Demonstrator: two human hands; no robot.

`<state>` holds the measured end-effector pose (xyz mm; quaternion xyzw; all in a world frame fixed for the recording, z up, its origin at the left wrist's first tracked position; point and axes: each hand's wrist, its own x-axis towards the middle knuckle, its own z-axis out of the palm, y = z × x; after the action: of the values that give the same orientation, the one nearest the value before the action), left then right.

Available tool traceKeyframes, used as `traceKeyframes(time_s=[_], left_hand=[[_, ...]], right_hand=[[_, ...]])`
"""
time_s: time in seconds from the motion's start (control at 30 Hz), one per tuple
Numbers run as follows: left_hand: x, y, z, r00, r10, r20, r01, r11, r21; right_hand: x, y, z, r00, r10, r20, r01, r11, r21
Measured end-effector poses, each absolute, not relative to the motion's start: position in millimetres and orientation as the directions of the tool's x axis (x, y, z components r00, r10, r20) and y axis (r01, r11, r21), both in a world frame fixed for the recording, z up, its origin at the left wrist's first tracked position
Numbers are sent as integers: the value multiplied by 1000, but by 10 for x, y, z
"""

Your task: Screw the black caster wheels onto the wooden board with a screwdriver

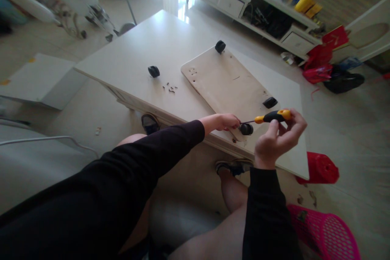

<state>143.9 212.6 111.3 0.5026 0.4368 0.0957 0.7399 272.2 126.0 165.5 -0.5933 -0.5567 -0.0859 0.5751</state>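
Note:
My right hand [278,140] grips the handle end of a yellow and black screwdriver [271,117], its shaft pointing left. My left hand [227,122] is closed near the screwdriver's tip, beside a black caster wheel [246,129]; what its fingers pinch is too small to make out. Both hands are over the near corner of a pale board [225,81] lying flat. Two more casters, one at the far corner [219,46] and one at the right [269,102], stand on the board. A loose caster [154,71] and several small screws [171,88] lie to the left.
The board rests on a white table [131,55]. A red container [323,168] and a pink basket [329,231] stand on the floor at right. A white box [45,81] is at left, and a TV cabinet [225,2] is behind.

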Motion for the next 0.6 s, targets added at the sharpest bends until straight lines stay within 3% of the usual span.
traceKeyframes(time_s=[0.2,0.37,0.6], left_hand=[[1451,2129,1073,611,588,-530,281,465,839],[1466,2143,1045,596,597,-537,299,456,838],[1484,2162,1009,604,594,-531,295,452,842]], right_hand=[[2718,1266,1665,373,530,762,816,204,-541],[2700,1257,1650,361,571,737,731,317,-604],[2753,1273,1631,356,546,758,833,181,-522]])
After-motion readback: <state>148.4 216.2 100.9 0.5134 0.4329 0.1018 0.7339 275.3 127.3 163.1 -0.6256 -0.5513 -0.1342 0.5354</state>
